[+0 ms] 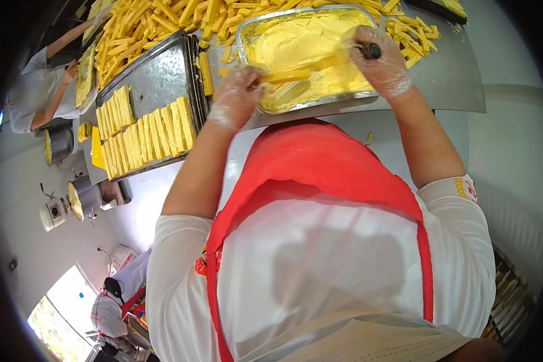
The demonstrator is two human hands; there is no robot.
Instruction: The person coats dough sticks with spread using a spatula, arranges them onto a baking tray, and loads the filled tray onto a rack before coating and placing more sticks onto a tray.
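Observation:
My left hand point(240, 96), in a clear plastic glove, grips a yellow cake-like stick point(286, 76) above the near left part of a metal tray point(240, 45). Thick yellow cream point(301, 36) fills the tray. In my gloved right hand point(383, 63), at the tray's right side, is a spreading tool with a dark round-ended handle point(371, 50). Motion blurs its blade, which lies over the cream near the stick's right end. My fingers on both hands are closed.
A heap of yellow sticks point(142, 30) lies behind and left, with a smaller pile point(411, 36) at right. Left of me, a dark baking tray point(154, 72) carries rows of cream-coated sticks point(157, 133). A co-worker's arms point(57, 90) reach in at far left; another person point(117, 301) is at lower left.

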